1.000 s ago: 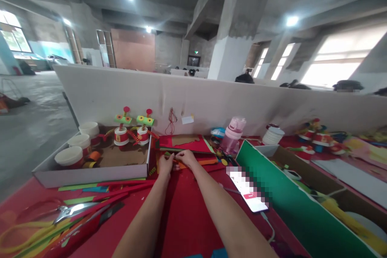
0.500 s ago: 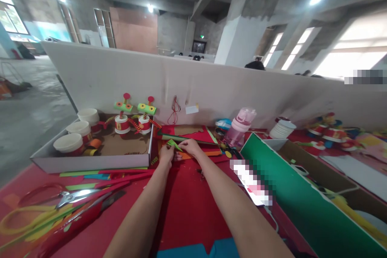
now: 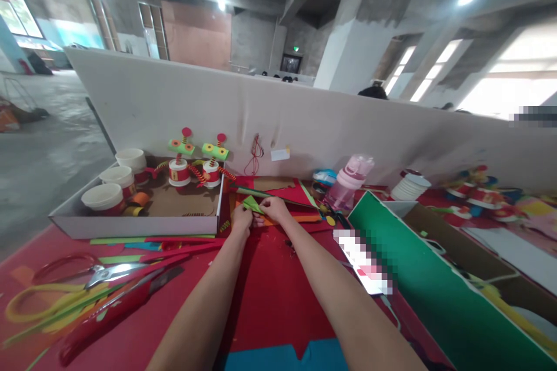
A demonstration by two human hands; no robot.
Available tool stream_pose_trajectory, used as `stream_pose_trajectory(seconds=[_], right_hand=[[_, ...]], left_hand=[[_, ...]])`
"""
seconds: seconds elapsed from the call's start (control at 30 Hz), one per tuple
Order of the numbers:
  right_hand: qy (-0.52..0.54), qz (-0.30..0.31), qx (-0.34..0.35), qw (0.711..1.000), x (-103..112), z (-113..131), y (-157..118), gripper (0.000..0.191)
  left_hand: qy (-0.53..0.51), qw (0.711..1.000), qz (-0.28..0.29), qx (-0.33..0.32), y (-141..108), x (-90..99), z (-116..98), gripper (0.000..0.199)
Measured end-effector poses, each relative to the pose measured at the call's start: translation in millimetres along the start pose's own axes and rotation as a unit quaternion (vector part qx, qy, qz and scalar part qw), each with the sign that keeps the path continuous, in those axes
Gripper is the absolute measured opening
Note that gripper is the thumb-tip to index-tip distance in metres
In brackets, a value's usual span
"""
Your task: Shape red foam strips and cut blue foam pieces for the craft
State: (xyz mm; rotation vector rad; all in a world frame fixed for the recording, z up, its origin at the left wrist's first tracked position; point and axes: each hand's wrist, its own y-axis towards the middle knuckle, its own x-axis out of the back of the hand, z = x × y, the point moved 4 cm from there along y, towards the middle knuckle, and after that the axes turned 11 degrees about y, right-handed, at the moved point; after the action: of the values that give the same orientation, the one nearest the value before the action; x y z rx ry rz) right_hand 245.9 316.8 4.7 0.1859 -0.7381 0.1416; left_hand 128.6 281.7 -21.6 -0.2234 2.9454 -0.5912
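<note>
Both of my hands meet over the red table, pinching a small piece of bright green paper. My left hand grips its lower left side, fingers closed. From the right, my right hand holds the paper's edge between thumb and fingers. The fingertips partly hide the piece. Strips of orange paper lie just behind and beneath the hands. Beyond them is a red sheet with a brown patch.
A shallow box at left holds white cups and two paper figures. Red-handled scissors and a red knife lie front left. A pink bottle, a phone and a green-sided box stand right.
The view has shifted slightly, so everything sits a little to the right. My hands stay together on the green paper, which now shows a broader face.
</note>
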Motion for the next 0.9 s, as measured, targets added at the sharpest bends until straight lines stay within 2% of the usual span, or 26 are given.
stream_pose_trajectory(seconds=[0.1,0.17,0.27,0.4,0.63,0.8,0.9], right_hand=[[-0.046,0.020,0.018,0.999,0,8,-5,0.023],[-0.120,0.024,0.022,0.992,-1,11,-9,0.033],[-0.255,0.034,0.029,0.966,-4,12,-12,0.041],[-0.325,0.041,0.062,0.943,-13,9,-13,0.045],[-0.338,0.029,0.057,0.939,-18,4,-10,0.046],[-0.261,0.006,-0.027,0.965,-8,-4,4,0.034],[-0.238,-0.005,-0.054,0.970,-1,-8,12,0.038]], left_hand=[[-0.002,1.000,-0.002,0.001,-1,-0.5,0,0.017],[-0.006,1.000,-0.004,0.002,-2,-0.5,0,0.016],[-0.013,1.000,-0.005,0.002,-3,0.1,1,0.014],[-0.020,1.000,-0.005,0.005,-4,1.4,2,0.016],[-0.029,1.000,0.000,0.013,-4,1.7,1,0.021],[-0.033,0.999,-0.004,0.023,-5,2.5,1,0.023],[-0.035,0.999,-0.008,0.021,-5,2.8,1,0.023]])
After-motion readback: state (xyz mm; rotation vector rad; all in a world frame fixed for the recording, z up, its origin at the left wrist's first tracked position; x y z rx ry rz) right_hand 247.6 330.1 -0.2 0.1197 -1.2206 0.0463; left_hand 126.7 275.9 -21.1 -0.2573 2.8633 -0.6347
